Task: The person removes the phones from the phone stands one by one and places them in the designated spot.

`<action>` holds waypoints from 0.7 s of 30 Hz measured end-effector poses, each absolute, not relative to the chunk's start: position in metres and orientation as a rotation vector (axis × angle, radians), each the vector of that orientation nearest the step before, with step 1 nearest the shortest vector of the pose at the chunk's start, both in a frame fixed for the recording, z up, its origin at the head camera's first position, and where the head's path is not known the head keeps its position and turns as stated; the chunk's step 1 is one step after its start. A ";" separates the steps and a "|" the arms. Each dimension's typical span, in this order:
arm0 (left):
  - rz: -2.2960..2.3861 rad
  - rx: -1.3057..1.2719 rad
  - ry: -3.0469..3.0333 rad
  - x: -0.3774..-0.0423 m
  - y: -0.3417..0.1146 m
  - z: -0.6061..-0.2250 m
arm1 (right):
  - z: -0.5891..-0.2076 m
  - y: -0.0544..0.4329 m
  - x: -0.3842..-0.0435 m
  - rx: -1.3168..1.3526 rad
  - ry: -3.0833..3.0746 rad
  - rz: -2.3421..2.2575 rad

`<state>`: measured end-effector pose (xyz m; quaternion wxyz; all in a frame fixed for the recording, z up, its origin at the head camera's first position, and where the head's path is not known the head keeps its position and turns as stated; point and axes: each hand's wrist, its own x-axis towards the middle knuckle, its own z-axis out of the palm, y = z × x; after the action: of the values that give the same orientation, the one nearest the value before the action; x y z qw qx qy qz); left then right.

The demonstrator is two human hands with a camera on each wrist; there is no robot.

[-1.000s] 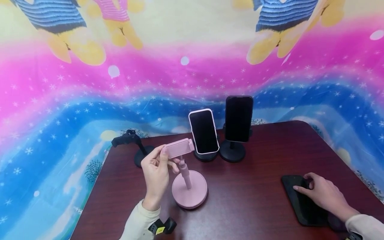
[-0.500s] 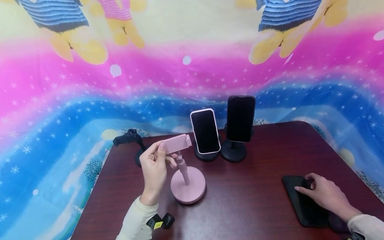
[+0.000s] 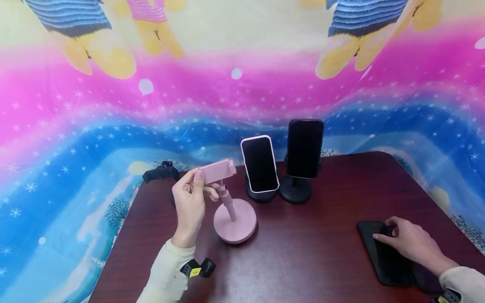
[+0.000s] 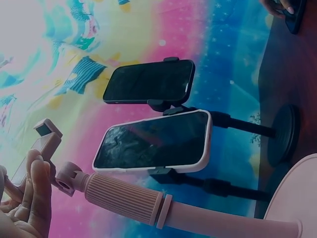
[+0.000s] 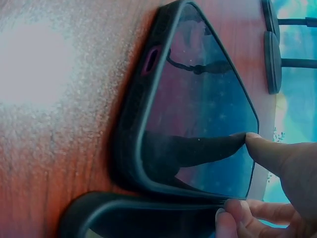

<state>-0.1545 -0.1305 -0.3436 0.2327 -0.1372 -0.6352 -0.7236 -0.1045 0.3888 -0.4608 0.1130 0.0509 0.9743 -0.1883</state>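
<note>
My left hand (image 3: 189,206) pinches the end of the clamp on a pink phone stand (image 3: 235,221), thumb in front. In the left wrist view the stand's clamp (image 4: 42,148) holds no phone, and its ribbed post slants down to a round base. At the right of the table my right hand (image 3: 414,242) grips a black-cased smartphone (image 3: 382,252) lying screen up. In the right wrist view the thumb touches its screen (image 5: 198,109), and curled fingers (image 5: 237,210) are at its long edge. A second dark phone (image 5: 138,220) lies right beside it, partly under the hand and sleeve.
Behind the pink stand, a white-framed phone (image 3: 260,164) and a black phone (image 3: 305,147) stand upright in black stands. Another black stand (image 3: 161,171) without a phone is at the back left, partly behind my left hand. A patterned cloth (image 3: 212,97) hangs behind the dark red table (image 3: 322,244).
My left hand has shifted the pink stand toward the back of the table and slightly left. The right hand stays in place on the smartphone.
</note>
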 end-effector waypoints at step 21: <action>-2.039 -0.339 -1.802 -0.186 -0.146 -0.333 | -0.432 0.372 -0.121 0.092 2.952 -0.583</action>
<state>-0.1858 -0.1457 -0.3335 0.1984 -0.1211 -0.6441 -0.7288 -0.1206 0.3719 -0.4321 0.0655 0.0306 0.9785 -0.1933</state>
